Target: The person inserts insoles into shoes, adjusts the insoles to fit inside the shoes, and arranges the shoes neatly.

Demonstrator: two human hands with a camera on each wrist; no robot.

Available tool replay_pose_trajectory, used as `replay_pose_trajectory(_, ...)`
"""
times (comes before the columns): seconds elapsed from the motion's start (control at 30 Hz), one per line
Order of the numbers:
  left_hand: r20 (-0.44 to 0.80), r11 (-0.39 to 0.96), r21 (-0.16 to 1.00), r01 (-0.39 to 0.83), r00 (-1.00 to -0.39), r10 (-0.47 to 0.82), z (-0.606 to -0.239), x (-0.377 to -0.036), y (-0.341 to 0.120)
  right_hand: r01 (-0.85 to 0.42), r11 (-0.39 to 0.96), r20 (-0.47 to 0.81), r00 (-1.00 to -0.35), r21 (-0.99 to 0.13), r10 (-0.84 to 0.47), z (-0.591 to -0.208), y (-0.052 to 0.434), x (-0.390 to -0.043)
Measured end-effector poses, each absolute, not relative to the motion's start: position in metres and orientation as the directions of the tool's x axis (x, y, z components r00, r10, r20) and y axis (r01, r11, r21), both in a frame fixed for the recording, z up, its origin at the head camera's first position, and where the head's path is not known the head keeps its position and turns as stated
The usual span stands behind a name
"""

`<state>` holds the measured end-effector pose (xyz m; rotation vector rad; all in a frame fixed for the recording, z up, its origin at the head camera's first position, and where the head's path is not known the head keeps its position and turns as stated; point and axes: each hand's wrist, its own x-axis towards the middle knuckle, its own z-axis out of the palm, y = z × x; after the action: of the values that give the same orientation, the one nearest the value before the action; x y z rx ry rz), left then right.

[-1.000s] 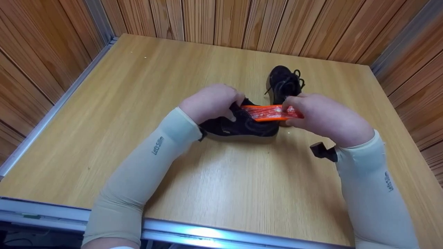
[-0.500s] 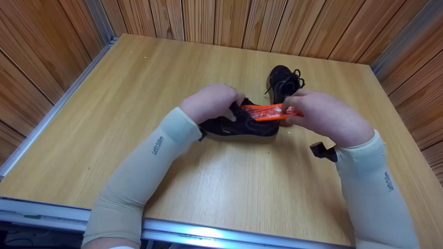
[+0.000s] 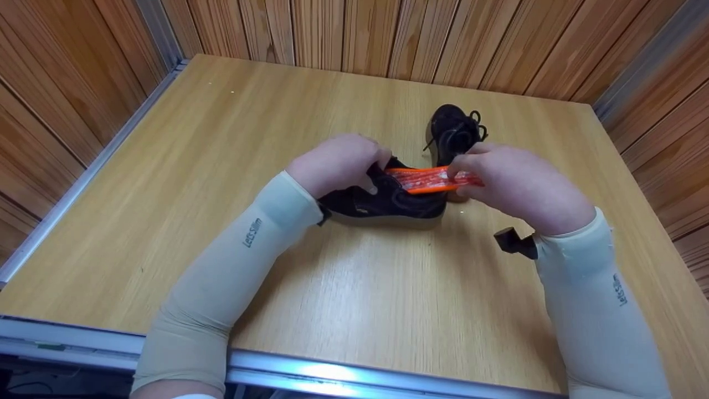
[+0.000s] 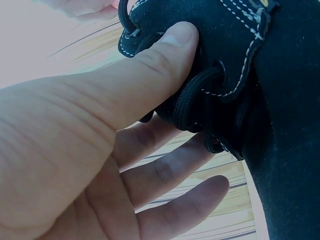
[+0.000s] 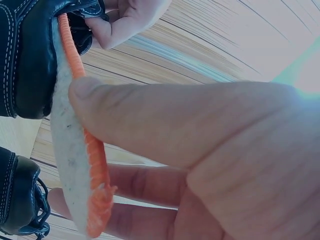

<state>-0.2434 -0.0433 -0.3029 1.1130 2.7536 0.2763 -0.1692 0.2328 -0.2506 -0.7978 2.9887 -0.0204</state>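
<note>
A black lace-up shoe (image 3: pixel 399 205) lies with its toe toward the left, white stitching along its lace flap (image 4: pixel 235 45). My left hand (image 3: pixel 340 163) grips the laced part of it, thumb on the flap and some fingers on the far side. Out of the shoe's opening toward the heel sticks an insole (image 3: pixel 424 180), red-and-white on top with an orange rim. My right hand (image 3: pixel 515 185) pinches its outer end between thumb and fingers. In the right wrist view the insole (image 5: pixel 67 135) shows a whitish underside; its front part is hidden inside the shoe.
A second black shoe (image 3: pixel 451 130) with tied laces stands behind my right hand, toe toward the back. Wood-plank walls (image 3: pixel 371 36) enclose the wooden table (image 3: pixel 343 299) at the back and sides. A metal rail (image 3: pixel 310 371) runs along its front edge.
My right hand has shifted very slightly to the left and up with the insole's end. The left hand and both shoes look still.
</note>
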Motion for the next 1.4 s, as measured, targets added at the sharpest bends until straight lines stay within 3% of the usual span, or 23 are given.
replay_pose_trajectory(1.4,-0.077,0.708,0.225,0.669,-0.713,0.697,-0.3042,-0.2445,-0.0426,-0.514,0.857,-0.035,-0.856,-0.037,-0.515,-0.2551,0.2294,-0.1686)
